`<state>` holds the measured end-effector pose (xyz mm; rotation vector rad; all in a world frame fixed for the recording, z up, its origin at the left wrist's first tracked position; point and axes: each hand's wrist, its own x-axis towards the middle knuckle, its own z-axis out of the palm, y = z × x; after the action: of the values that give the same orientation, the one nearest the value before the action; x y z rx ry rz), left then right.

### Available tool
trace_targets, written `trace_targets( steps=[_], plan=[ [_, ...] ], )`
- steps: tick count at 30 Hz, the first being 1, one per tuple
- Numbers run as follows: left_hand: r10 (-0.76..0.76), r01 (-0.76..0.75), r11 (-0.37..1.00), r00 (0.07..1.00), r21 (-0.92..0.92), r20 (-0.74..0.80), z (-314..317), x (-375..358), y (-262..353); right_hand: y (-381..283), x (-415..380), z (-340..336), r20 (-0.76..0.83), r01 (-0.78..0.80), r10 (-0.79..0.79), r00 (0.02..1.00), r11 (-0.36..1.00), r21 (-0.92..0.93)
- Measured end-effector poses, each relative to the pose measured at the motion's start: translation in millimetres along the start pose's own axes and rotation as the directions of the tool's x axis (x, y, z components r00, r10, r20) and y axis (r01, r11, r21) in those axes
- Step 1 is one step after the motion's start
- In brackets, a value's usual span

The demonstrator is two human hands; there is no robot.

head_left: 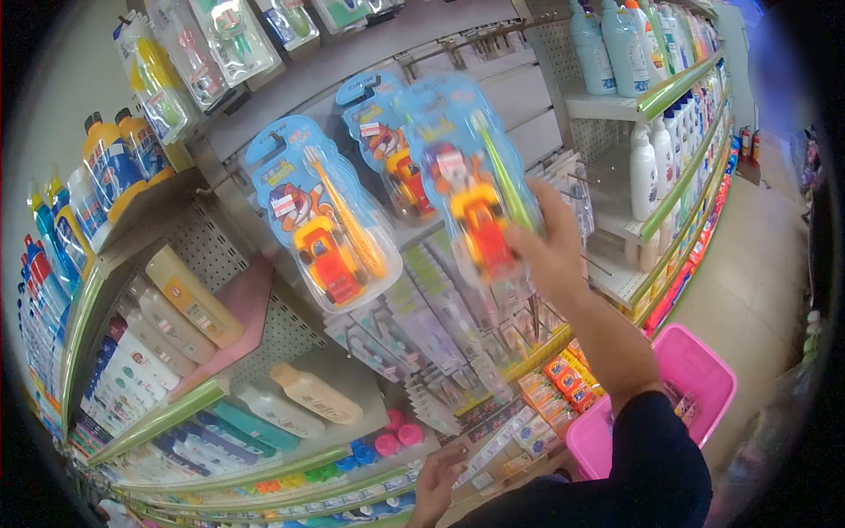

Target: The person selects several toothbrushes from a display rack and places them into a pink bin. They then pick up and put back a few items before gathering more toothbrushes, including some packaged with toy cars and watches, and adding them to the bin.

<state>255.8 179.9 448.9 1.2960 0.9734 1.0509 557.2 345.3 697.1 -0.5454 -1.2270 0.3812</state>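
Observation:
My right hand [553, 239] grips the right side of a children's toothbrush pack [475, 167], a blue card with a green toothbrush and a red and yellow toy vehicle under clear plastic. The pack is slightly blurred. Just left of it, a similar toothbrush pack [370, 132] hangs partly hidden behind. Nearer to me on the left hangs another pack with an orange toothbrush [343, 211] and the same kind of toy. My left hand [437, 482] is low at the bottom, fingers loosely bent and apart, with nothing visible in it.
Hooks with small hanging packets [422, 326] fill the rack below. Bottles [194, 295] line the left shelves and more bottles [651, 167] the right ones. A pink basket [704, 370] with some items stands at lower right, beside orange soap packs [568, 383]. The aisle floor [748, 238] runs along the right.

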Motion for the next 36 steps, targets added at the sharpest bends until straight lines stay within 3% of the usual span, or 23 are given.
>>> trace_targets(
  steps=[3, 12, 18, 24, 27, 30, 32, 34, 36],
  plan=[
    [0.076, -0.047, 0.982, 0.985, 0.184, -0.157, 6, -19, 21, 6, 41, 15, 0.065, -0.050, 0.037, 0.997, 0.973, 0.224],
    [-0.065, 0.080, 0.996, 0.961, 0.046, -0.268, -6, -46, -1, 13, 68, 37, 0.165, -0.228, 0.187, 0.968, 0.930, 0.287],
    [-0.013, 0.025, 0.998, 0.974, 0.050, -0.225, -13, -39, -3, -12, 75, 39, 0.131, -0.385, 0.405, 0.905, 0.910, -0.155],
    [-0.001, 0.007, 0.999, 0.982, 0.031, -0.189, -25, -36, -4, 3, 77, 48, 0.108, -0.287, 0.317, 0.942, 0.931, -0.227],
    [-0.002, 0.007, 0.999, 0.987, 0.032, -0.164, -40, -35, -25, 6, 69, 49, 0.094, -0.298, 0.317, 0.944, 0.939, -0.173],
    [-0.015, 0.020, 0.999, 0.992, 0.036, -0.128, -48, -34, -29, 8, 54, 45, 0.009, -0.287, 0.291, 0.957, 0.947, -0.144],
    [-0.002, 0.008, 0.998, 0.996, 0.067, -0.093, -54, -34, -27, 21, 26, 30, -0.170, -0.188, 0.163, 0.972, 0.971, -0.146],
    [0.032, -0.026, 0.993, 0.998, 0.119, -0.051, -60, -31, -26, 54, -25, -4, -0.256, -0.185, 0.112, 0.960, 0.941, -0.282],
    [-0.047, 0.047, 0.998, 0.999, 0.044, -0.006, -64, -31, -33, 98, -98, -38, -0.277, -0.237, 0.120, 0.953, 0.866, -0.440]
  ],
)
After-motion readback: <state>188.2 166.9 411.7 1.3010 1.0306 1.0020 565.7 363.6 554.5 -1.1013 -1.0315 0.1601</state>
